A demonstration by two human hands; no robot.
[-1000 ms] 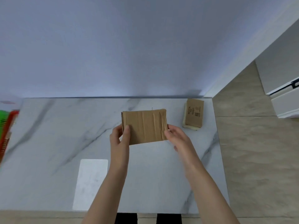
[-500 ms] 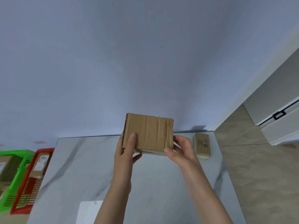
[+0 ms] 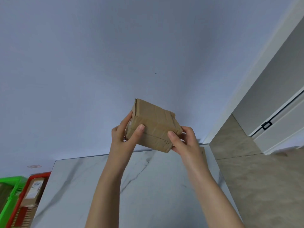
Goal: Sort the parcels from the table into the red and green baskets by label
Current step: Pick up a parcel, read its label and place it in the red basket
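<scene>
A brown cardboard parcel (image 3: 153, 124), taped over, is held up in the air above the far edge of the marble table (image 3: 148, 186). My left hand (image 3: 123, 137) grips its left end, thumb on the front face. My right hand (image 3: 182, 140) grips its lower right corner. The parcel is tilted, and no label shows on the faces toward me. A red basket (image 3: 40, 174) stands on the floor at the lower left with a labelled parcel (image 3: 33, 193) inside. Left of it stands a green basket (image 3: 12, 180). A second small parcel (image 3: 202, 153) on the table is mostly hidden behind my right wrist.
A pale blue wall rises behind the table. Tiled floor (image 3: 255, 178) lies to the right, with a grey cabinet (image 3: 279, 112) at the far right. The table's left edge runs next to the red basket.
Both hands have lifted the parcel off the table and turned it, so it now tilts with a corner toward me. The view has swung upward, bringing the baskets into view at the lower left.
</scene>
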